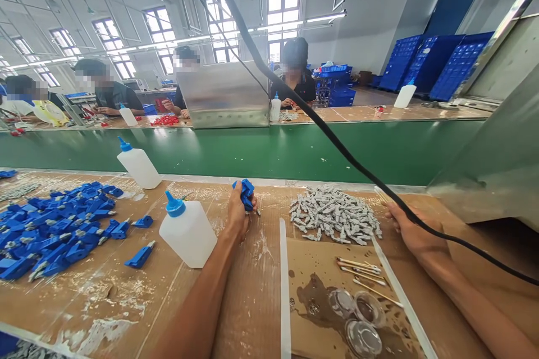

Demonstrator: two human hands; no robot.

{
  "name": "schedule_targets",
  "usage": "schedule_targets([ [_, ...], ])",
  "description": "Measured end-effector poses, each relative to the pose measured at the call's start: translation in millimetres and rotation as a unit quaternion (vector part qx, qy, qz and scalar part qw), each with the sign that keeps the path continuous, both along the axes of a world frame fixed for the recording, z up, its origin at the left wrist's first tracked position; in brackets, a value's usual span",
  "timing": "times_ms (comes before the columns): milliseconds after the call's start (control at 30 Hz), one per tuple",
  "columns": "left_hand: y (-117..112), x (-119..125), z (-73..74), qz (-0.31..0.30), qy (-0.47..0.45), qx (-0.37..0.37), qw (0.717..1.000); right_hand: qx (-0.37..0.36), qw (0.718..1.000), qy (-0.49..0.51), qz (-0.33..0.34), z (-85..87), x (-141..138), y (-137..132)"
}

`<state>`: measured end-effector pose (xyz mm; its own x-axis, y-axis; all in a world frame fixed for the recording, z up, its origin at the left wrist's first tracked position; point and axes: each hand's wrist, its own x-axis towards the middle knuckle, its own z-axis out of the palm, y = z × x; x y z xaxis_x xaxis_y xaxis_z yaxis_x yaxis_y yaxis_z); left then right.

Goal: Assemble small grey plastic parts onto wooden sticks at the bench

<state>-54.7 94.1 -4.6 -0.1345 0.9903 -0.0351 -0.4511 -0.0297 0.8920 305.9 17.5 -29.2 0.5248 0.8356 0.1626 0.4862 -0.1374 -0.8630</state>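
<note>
1. Left hand (236, 214): fingers (251, 203) curled shut around a blue piece (246, 193), raised off the bench (256, 314). A grey tip (257, 212) shows just beyond the fingertips.
2. Right hand (415, 234): fingers (393, 213) extended, loosely open, nothing visible in them. They lie near the grey heap (336, 216), apparently not touching it.
3. Blue heap (54, 230) at bench left: most pieces appear already fitted with grey tips. A few lie apart, nearer the hand.
4. Grey heap: many pieces remain loose, judged not yet fitted. Exact count cannot be told.
5. Bottle (188, 231), blue-capped, stands between blue heap and left hand.
6. Cardboard (305, 269), brown-stained, lies below grey heap, bearing swabs (357, 268) and glass dishes (362, 339).
</note>
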Motion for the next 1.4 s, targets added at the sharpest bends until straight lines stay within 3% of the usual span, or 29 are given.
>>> schedule_targets([
  [167,9,-6,-12.8,0.056,0.122,0.041,0.990,-0.007,1.000,0.002,0.000,-1.3,2,1],
  [367,2,-10,-7.2,0.078,0.235,0.108,0.963,-0.014,1.000,0.001,0.006,-6.0,6,3],
  [600,-24,27,-16.9,-0.079,0.307,0.143,0.938,-0.013,1.000,0.011,-0.004,-18.0,12,9],
  [767,-21,30,-19.8,-0.085,0.306,0.134,0.939,-0.015,0.999,0.014,-0.030,-26.7,17,16],
  [967,-9,7,-8.5,-0.010,0.233,0.105,0.967,-0.017,0.999,0.014,-0.032,-29.3,19,17],
  [1067,-10,6,-3.8,-0.005,0.158,0.076,0.985,-0.015,0.999,0.015,-0.032,-30.1,18,18],
  [1200,-20,19,7.4,-0.066,0.015,0.026,0.997,-0.012,1.000,0.010,-0.027,-30.4,17,19],
  [1400,-34,25,22.3,-0.160,-0.156,-0.054,0.973,-0.013,1.000,0.005,-0.026,-25.3,14,17],
])
